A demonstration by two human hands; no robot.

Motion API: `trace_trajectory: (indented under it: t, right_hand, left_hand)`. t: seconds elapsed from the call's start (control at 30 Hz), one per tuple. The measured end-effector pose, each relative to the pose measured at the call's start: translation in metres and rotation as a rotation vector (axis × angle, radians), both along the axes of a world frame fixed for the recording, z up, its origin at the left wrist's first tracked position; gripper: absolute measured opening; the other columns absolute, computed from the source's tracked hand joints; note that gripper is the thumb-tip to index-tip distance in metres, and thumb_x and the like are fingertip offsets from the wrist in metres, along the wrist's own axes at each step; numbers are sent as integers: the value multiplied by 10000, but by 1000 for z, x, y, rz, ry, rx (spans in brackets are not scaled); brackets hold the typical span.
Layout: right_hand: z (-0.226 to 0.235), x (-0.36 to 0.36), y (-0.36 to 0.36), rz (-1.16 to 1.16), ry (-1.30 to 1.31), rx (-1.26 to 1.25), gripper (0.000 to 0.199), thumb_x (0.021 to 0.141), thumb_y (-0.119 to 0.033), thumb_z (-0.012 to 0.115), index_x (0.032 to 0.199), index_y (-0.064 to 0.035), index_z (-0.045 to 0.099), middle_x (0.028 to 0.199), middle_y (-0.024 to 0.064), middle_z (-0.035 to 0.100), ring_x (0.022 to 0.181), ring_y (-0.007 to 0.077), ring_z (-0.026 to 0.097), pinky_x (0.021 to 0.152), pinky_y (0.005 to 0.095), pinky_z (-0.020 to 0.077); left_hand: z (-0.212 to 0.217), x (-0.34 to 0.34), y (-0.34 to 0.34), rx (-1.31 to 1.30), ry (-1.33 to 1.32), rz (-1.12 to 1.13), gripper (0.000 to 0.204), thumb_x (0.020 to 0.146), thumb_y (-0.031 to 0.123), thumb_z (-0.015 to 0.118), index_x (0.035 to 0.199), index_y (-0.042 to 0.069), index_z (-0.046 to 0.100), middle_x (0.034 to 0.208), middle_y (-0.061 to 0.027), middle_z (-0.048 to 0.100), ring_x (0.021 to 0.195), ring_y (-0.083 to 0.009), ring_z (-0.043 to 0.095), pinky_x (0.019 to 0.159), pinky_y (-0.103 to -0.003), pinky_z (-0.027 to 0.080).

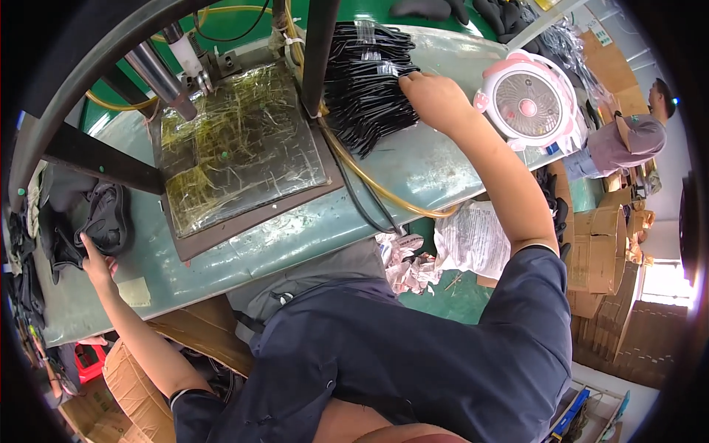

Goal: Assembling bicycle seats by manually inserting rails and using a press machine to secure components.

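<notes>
Right fingers (415, 76) touch black strips (369, 92), left fingers (89, 252) a black piece (105, 218); both grips unclear.

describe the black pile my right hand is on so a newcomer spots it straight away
On the green table, find the square, tape-covered plate. Just right of it lies a pile of thin black strips, with the right hand at its right edge. Unlike the flat plate and the round pink-and-white fan, it is many narrow, glossy strands with clear bands across them.
</notes>
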State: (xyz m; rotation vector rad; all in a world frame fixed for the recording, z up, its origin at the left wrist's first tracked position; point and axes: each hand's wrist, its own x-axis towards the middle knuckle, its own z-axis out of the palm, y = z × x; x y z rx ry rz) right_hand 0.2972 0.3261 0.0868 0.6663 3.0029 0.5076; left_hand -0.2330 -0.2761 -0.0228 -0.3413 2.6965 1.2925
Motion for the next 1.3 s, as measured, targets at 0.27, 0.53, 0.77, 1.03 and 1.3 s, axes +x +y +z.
trace_trajectory:
  t: [0.27, 0.53, 0.77, 1.03, 1.3]
  right_hand:
    - [15, -3, -3, 191, -31, 33, 253, 856, -44, 682, 1108, -47, 677, 1112, 141, 689, 1017, 353, 731, 838, 451, 615]
    - [20, -42, -59, 174, 172, -355, 612, 749, -141, 693, 1334, 28, 631, 1136, 227, 676, 1032, 424, 702, 900, 494, 592]
    - [61, -20, -79, 56, 324, -425, 564, 766, -185, 735, 1307, -30, 690, 1057, 154, 672, 863, 291, 694, 773, 417, 573]
    - [1, 18, -177, 71, 667, -1284, 773, 672, -28, 851, 1425, -30, 673, 872, -51, 557, 698, 33, 398, 635, 192, 312]
    - [-50, -71, -235, 404, 795, -1059, 228, 908, -12, 800, 1126, -70, 827, 648, 30, 532, 573, 127, 508, 536, 292, 415]
  left_hand:
    - [-31, -9, 2, 423, 133, -105, 608, 1047, 311, 683, 1495, -74, 539, 1420, -152, 648, 1210, -209, 663, 970, -351, 557]
    - [51, 189, 5, 399, 322, -685, 404, 1090, 58, 592, 1475, -63, 590, 1414, -123, 662, 1278, -194, 619, 1133, -328, 447]
    - [108, 253, 148, -104, 806, -1469, 300, 915, 97, 756, 1213, 63, 738, 1107, -154, 764, 1003, -382, 713, 874, -462, 562]
    - [65, 235, 194, -7, 1138, -1386, 200, 967, 90, 741, 1154, 18, 742, 1083, -124, 786, 970, -277, 746, 895, -371, 569]
    - [14, 271, 175, 671, 473, -704, 237, 1108, 128, 599, 1272, -27, 672, 1215, -82, 720, 1099, -143, 647, 995, -279, 485]
